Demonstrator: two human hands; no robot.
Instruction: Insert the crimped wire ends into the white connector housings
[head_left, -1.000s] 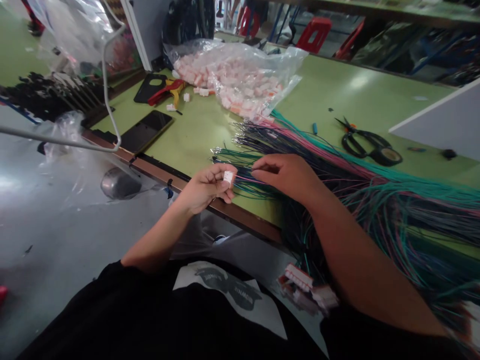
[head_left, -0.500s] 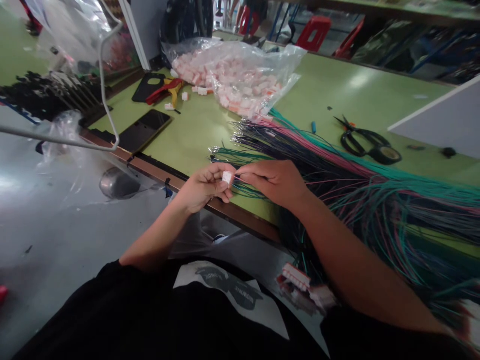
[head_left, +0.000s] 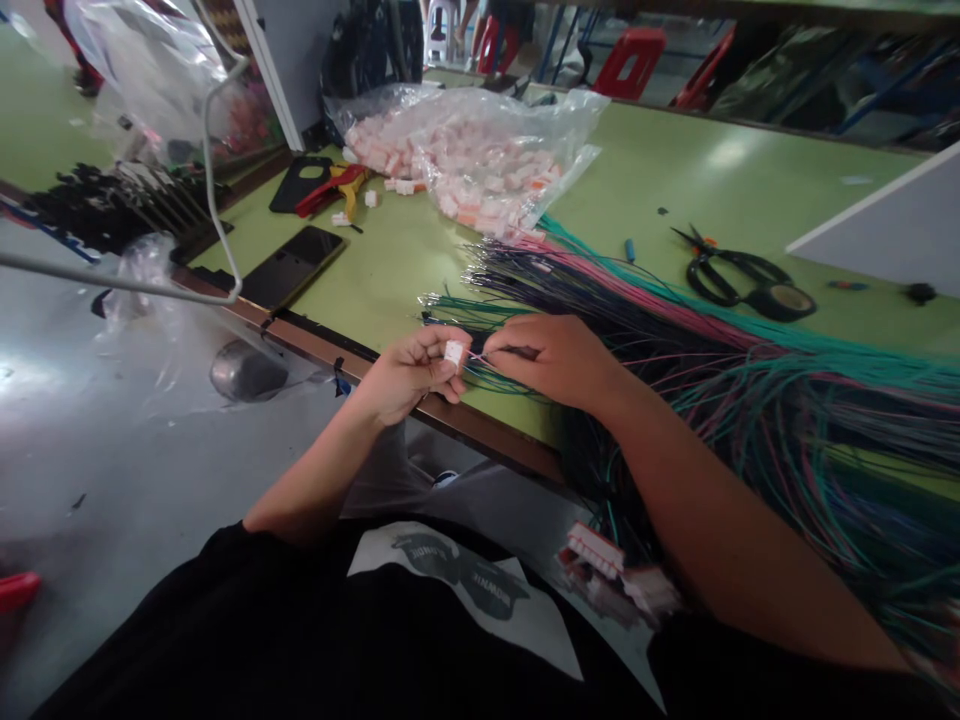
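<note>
My left hand (head_left: 416, 375) pinches a small white-and-orange connector housing (head_left: 453, 352) over the front edge of the green table. Just to its right, my right hand (head_left: 551, 358) has its fingertips closed on a thin pinkish wire (head_left: 477, 356) that runs to the housing's right side. Whether the wire's tip sits inside the housing is too small to tell. Behind and below my hands lie green wires (head_left: 450, 302) with metal terminals at their ends. A thick bundle of dark wires (head_left: 570, 290) and pink wires (head_left: 637, 290) stretches away to the right.
A clear bag of connector housings (head_left: 480, 150) lies at the back. Left of it are red-and-yellow pliers (head_left: 330, 190) and a phone (head_left: 296, 265). Black-handled scissors (head_left: 739, 275) rest at the right. A bent metal rod (head_left: 214, 190) rises at the left. Wired connectors (head_left: 596, 550) hang below the table edge.
My right hand has drawn slightly right, so more wire shows between its fingers and the housing. My left hand keeps its hold. The view has shifted a little.
</note>
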